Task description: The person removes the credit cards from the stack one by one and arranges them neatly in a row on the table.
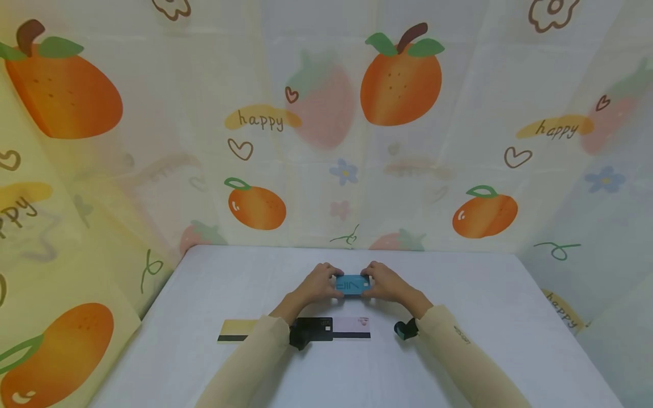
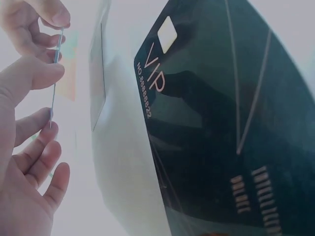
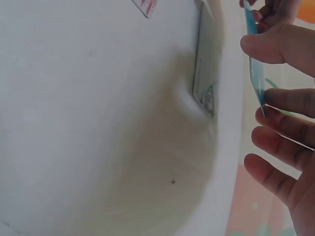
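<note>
A blue plastic card (image 1: 353, 284) is stretched between both hands at the middle back of the table, its printed face toward the head camera. My left hand (image 1: 322, 283) pinches its left end with thumb and fingers. At the right end, the thumb and fingers of my right hand (image 1: 386, 283) grip it the same way. Both wrist views show the blue card nearly edge-on, raised over the table. Another card (image 3: 204, 64) lies on the table below it, mostly hidden from the head view.
Nearer the body, a row of cards lies on the white table (image 1: 163, 362): a gold card (image 1: 237, 327) with a dark stripe, a black VIP card (image 1: 321, 327) and a pale lilac card (image 1: 352, 326). The left sleeve covers part of the row. A fruit-print curtain (image 1: 326, 198) hangs behind.
</note>
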Available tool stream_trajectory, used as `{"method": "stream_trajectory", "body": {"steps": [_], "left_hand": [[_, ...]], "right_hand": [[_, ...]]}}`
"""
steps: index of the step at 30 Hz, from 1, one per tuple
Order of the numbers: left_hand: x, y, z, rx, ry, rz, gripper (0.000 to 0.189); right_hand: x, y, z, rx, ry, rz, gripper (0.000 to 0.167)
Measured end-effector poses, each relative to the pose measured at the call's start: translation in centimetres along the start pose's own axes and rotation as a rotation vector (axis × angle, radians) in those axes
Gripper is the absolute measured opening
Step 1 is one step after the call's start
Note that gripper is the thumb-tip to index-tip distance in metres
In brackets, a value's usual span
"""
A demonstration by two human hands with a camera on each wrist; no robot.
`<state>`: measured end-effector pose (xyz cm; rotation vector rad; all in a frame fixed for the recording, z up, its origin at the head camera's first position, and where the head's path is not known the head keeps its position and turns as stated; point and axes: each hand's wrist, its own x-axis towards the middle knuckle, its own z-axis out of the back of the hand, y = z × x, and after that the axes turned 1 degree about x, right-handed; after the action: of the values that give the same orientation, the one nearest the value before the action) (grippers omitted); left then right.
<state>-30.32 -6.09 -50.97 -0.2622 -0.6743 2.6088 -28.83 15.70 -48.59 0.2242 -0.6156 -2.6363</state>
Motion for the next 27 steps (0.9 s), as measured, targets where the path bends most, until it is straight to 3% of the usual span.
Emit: {"method": "stream_trajectory", "body": {"steps": [12, 27], "left_hand": [[-0.5, -0.3, -0.1, -0.029, -0.008, -0.021, 0.055], [-2.3, -2.0, 0.1, -0.059, -0.061, -0.023, 0.054]], "right_hand": [[-1.2, -0.1, -0.6, 0.025, -0.044, -0.031, 0.051], [-3.0, 0.2, -0.2, 0.063, -0.117, 0.016, 0.048]]}}
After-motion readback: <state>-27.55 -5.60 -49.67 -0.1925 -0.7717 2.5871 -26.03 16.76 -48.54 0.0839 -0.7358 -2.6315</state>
